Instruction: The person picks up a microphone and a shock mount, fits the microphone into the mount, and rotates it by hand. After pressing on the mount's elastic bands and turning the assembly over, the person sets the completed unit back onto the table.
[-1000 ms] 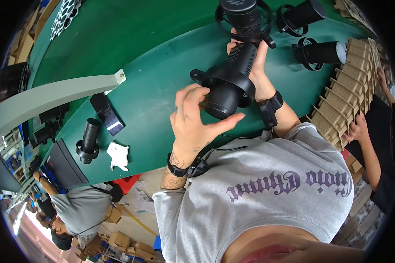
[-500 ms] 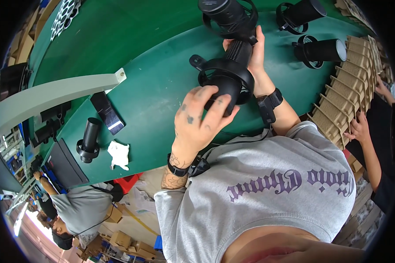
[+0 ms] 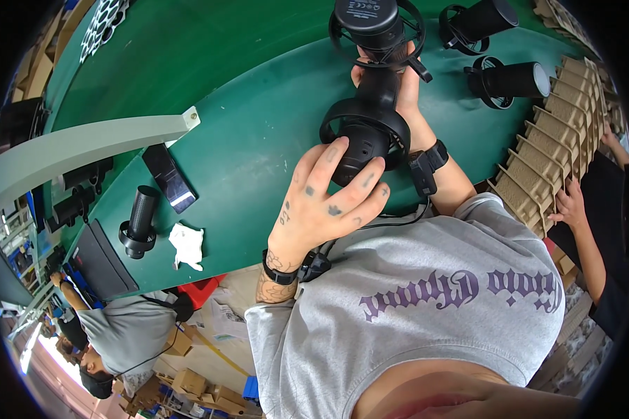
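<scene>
Two black microphones in ring-shaped mounts are held end to end above the green table. My left hand [image 3: 328,199] has its fingers over the lower end of the near microphone [image 3: 367,143], where small ports show on the body. My right hand [image 3: 407,91] is closed around the place where the two meet; which one it mainly grips is partly hidden. Beyond it, the far microphone [image 3: 369,19] turns its flat printed base up, with a mount arm sticking out at its lower right.
Two more microphones, an upper one [image 3: 479,24] and a lower one [image 3: 514,80], lie at right beside a cardboard divider tray [image 3: 538,153] that another person's hand [image 3: 572,204] touches. At left are a grey metal arm [image 3: 105,140], a phone [image 3: 169,178], a standing microphone [image 3: 141,220] and white cloth [image 3: 187,244].
The near microphone has turned about its length: its mount arm has gone from view at left and its ports now show. The far microphone has shifted right and tilted, showing more of its base.
</scene>
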### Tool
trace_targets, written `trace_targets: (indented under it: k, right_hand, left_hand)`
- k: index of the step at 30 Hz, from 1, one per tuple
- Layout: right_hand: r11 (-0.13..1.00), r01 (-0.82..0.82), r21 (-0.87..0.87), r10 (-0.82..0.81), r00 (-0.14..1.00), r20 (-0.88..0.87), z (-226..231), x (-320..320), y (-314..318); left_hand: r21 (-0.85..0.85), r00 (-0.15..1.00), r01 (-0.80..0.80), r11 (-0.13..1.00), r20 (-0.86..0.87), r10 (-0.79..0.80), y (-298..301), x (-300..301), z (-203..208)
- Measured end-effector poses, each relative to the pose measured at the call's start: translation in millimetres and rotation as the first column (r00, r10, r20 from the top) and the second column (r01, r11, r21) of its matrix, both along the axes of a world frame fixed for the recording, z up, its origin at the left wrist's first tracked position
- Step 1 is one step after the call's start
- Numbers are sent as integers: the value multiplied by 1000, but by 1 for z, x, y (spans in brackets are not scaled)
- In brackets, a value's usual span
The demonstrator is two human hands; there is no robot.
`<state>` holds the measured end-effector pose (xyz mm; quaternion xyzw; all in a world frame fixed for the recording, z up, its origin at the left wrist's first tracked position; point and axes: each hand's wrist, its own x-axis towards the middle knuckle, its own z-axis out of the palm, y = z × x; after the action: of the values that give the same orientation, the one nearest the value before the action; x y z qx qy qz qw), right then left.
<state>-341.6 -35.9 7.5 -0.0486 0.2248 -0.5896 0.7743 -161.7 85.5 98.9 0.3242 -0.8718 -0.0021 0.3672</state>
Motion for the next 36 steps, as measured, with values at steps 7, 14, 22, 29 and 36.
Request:
trace_targets:
  k: [7,14,22,29,36]
  right_hand:
    - [991,-81,-107,79,997,-21,-5,-4,3]
    - [990,-106,-93,95,988,-119,1,4,3]
    - [961,254,-110,-269,950,-156,24,-4,5]
    - [631,-182,-754,-768,-13,-640,138,-44,29]
    - [850,-233,-473,-517,-542,-662,150,-52,5]
  left_hand:
    - [124,997,78,989,20,-81,7,-1,9]
    - [39,988,148,988,-38,-146,0,-2,14]
    - [2,991,118,993,-66,-118,-14,5,-14]
    - [261,981,60,963,-192,-9,-46,36,-61]
    - [509,960,-10,861,-235,150,-56,48,-86]
